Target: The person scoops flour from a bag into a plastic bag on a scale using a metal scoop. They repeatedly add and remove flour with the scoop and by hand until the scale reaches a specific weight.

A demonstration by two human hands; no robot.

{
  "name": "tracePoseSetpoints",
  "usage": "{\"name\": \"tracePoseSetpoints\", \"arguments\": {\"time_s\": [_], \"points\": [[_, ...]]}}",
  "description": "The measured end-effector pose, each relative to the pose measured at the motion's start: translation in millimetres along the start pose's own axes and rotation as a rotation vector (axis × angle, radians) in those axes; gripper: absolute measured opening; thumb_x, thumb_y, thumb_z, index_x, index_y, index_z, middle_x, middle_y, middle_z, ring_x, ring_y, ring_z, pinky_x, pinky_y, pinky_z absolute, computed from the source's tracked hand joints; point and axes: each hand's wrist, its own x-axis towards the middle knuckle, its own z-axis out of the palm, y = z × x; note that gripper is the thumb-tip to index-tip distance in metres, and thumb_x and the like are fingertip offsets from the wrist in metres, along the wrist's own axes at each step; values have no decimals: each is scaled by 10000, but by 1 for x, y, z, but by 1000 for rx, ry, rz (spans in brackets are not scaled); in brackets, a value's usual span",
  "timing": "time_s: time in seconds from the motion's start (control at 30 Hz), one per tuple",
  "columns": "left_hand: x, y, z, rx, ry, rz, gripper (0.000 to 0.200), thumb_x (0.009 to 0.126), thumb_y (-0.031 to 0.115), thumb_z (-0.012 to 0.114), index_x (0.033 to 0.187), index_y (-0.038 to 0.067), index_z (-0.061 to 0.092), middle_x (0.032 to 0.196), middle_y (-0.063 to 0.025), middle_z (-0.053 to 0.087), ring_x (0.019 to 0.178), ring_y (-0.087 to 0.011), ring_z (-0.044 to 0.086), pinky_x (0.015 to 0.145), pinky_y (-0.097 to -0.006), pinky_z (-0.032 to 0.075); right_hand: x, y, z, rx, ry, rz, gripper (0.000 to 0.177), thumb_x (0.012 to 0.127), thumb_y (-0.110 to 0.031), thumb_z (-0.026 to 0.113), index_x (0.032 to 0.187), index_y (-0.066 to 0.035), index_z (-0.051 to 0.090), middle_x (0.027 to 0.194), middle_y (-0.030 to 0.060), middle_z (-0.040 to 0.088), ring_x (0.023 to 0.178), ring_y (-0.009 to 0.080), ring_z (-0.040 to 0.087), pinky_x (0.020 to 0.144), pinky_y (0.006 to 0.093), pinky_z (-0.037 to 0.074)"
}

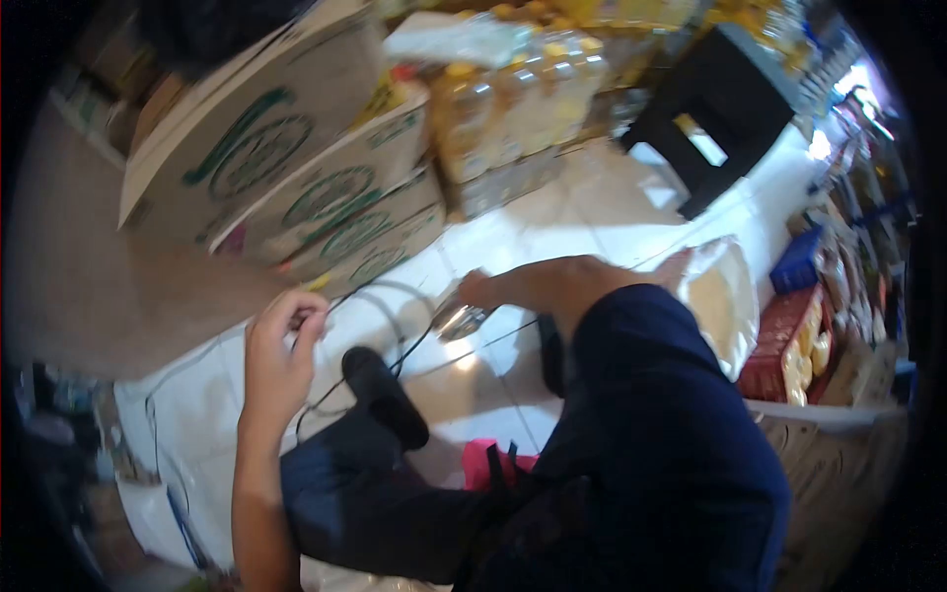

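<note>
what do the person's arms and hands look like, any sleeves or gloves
The left hand and right hand wear no gloves. A loose dark navy sleeve ends above the bare right forearm; the left forearm is bare too, with no sleeve in view.

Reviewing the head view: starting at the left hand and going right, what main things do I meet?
Left hand → black shoe → shiny metal object → open white sack → red container.
</note>
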Motion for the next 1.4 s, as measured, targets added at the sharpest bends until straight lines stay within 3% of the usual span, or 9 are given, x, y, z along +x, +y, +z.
{"name": "tracePoseSetpoints", "arguments": {"time_s": [0.07, 0.17, 0.33, 0.6, 0.7, 0.8, 0.93, 1.27, 1.4], "points": [[-3, -7, 5, -138, -45, -61, 184, 836, 24, 612, 1018, 11, 585, 800, -69, 609, 708, -128, 590, 660, -257, 462, 15, 5, 12, -1, 106, -77, 139, 757, -223, 644, 863, -165, 712, 846, 81, 694, 833, 267, 681, 688, 422, 544], [-7, -14, 7, -135, -261, -151, 268, 834, 58, 626, 1094, 9, 580, 889, -75, 623, 763, -122, 609, 689, -243, 471, 5, 11, -32, -169, -19, -82, 201, 657, -253, 742, 848, -193, 731, 809, 63, 701, 781, 252, 684, 631, 422, 550], [-10, -13, 9, 114, -1038, -156, 438, 836, 220, 685, 1192, 3, 552, 923, -101, 639, 777, -158, 629, 722, -279, 498, 21, 39, -53, -75, -273, 146, 300, 651, -246, 812, 931, -164, 742, 970, 39, 709, 925, 237, 667, 704, 412, 554], [-4, 18, 16, 127, -894, -89, 425, 861, 228, 657, 1207, 6, 548, 916, -117, 656, 779, -171, 634, 735, -304, 500, -50, 88, -102, -128, -193, 236, 386, 623, -364, 801, 937, -146, 746, 991, 56, 702, 915, 246, 658, 748, 412, 536], [-5, 11, 16, 120, -902, -104, 431, 865, 245, 654, 1209, 9, 548, 924, -121, 659, 783, -170, 629, 741, -306, 497, -83, 98, -119, -40, 38, 336, 316, 640, -272, 778, 929, -151, 738, 969, 78, 704, 927, 255, 664, 779, 401, 535], [-6, -3, 16, 121, -915, -100, 454, 867, 281, 651, 1214, 7, 550, 935, -133, 666, 803, -176, 634, 751, -307, 497, -150, 88, -174, 39, -12, 429, 282, 665, -243, 749, 909, -103, 730, 939, 101, 703, 906, 265, 666, 775, 394, 531], [-8, -8, 19, 130, -935, -140, 455, 858, 281, 652, 1208, 5, 560, 939, -141, 671, 815, -189, 639, 761, -314, 498, -183, 106, -175, 26, 199, 519, 272, 653, -196, 737, 899, -81, 724, 942, 111, 700, 917, 257, 665, 762, 391, 530], [-10, -12, 19, 228, -878, -74, 462, 834, 304, 659, 1169, -5, 583, 929, -168, 674, 814, -217, 646, 751, -334, 503, -294, 134, -181, 263, 228, 826, 298, 643, -218, 731, 893, -55, 725, 916, 119, 700, 868, 284, 665, 727, 388, 531], [-17, 14, 15, 232, -910, -83, 436, 829, 273, 670, 1161, 3, 585, 919, -163, 671, 797, -237, 647, 751, -347, 502, -388, 128, -188, 197, 528, 693, 255, 702, -278, 686, 870, -90, 728, 806, 130, 691, 743, 301, 667, 685, 392, 523]]}}
